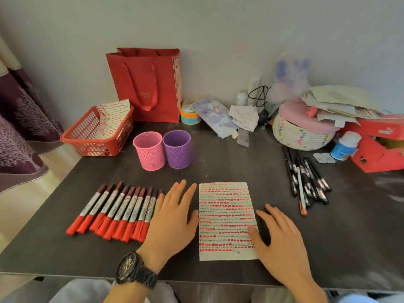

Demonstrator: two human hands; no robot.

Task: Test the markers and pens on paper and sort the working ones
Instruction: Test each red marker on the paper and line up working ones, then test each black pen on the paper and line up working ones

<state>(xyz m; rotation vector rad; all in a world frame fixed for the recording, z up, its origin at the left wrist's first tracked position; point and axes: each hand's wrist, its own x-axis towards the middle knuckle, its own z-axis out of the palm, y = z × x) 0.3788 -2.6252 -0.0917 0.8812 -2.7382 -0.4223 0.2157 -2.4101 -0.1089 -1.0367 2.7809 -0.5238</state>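
- Our left hand [172,217] lies flat on the worktop [218,162], fingers straight, between the row of markers [118,211] and the paper [225,215].
- Our right hand [282,239] is spread, empty, thumb on the paper.
- The pens [306,180] lie further right.

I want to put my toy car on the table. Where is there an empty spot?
Bare tabletop lies between the purple cup and the paper, between the paper and the black pens, and at the front right, past the right hand. The back right is crowded around the woven basket and red boxes.
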